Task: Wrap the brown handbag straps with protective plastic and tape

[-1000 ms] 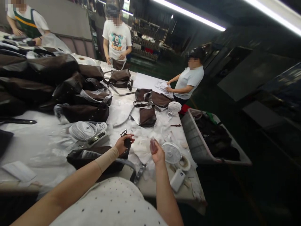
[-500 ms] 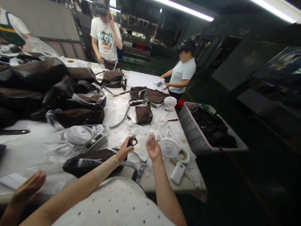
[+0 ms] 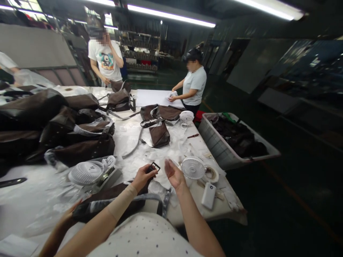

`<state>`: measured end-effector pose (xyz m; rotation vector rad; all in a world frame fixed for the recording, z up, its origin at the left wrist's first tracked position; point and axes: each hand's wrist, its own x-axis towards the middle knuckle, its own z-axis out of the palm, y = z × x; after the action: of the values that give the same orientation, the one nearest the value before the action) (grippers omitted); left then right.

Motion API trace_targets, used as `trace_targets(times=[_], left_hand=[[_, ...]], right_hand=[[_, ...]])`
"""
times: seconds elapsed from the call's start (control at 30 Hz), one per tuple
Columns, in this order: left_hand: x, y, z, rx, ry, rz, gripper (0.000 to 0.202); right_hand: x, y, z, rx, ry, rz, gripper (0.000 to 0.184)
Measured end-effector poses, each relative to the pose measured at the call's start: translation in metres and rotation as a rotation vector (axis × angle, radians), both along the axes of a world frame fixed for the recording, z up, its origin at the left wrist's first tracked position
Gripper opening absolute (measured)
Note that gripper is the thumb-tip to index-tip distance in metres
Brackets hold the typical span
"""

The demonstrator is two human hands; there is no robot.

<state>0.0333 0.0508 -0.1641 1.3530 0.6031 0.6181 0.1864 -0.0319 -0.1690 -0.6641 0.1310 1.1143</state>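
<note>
My left hand point(image 3: 143, 177) grips a small black rectangular buckle point(image 3: 154, 167) whose open frame sticks out past the fingertips. Beside it, apart from the buckle, my right hand point(image 3: 174, 174) is raised with its palm up and its fingers stretched out, slightly blurred; I see nothing firmly held in it. Under my left forearm lies a dark brown bag point(image 3: 107, 200) with a plastic-wrapped strap point(image 3: 134, 198). From the lower left, another person's hand point(image 3: 71, 213) touches the left end of this bag. Crumpled clear plastic point(image 3: 174, 142) covers the table beyond my hands.
White fans point(image 3: 193, 167) point(image 3: 87, 172) stand on both sides. A tape roll point(image 3: 211, 174) and a white phone-like device point(image 3: 208, 196) lie at right. Brown bags point(image 3: 83, 149) pile up at left. A white bin point(image 3: 222, 142) stands beyond the table edge. Two co-workers point(image 3: 105, 62) point(image 3: 194, 84) stand opposite.
The view has shifted. The other person's hand at lower left has moved to the bag's end. A pale film at my right fingers no longer shows clearly. My left hand keeps the buckle.
</note>
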Motion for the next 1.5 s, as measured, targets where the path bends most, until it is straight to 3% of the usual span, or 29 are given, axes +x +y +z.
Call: trace_targets(times=[0.2, 0.47, 0.7, 0.97, 1.23, 1.5], left_hand=[[0.0, -0.005, 0.004, -0.044, 0.012, 0.001, 0.041], [-0.001, -0.017, -0.008, 0.054, 0.03, -0.131, 0.036], [-0.005, -0.021, -0.003, 0.075, -0.004, -0.126, 0.037], [0.001, -0.029, 0.001, 0.06, 0.012, -0.191, 0.038], [0.0, -0.024, -0.004, 0.119, 0.054, -0.139, 0.036], [0.0, -0.025, -0.007, 0.166, 0.086, -0.099, 0.039]], right_hand=[[-0.002, 0.003, 0.004, -0.003, -0.23, -0.095, 0.027], [-0.008, 0.01, 0.016, -0.108, -0.338, -0.282, 0.034], [-0.01, 0.013, 0.01, -0.127, -0.415, -0.382, 0.043], [-0.021, 0.01, 0.015, -0.166, -0.485, -0.333, 0.043], [-0.022, 0.002, 0.02, -0.251, -0.632, -0.269, 0.042], [-0.024, -0.003, 0.021, -0.244, -0.942, -0.243, 0.044]])
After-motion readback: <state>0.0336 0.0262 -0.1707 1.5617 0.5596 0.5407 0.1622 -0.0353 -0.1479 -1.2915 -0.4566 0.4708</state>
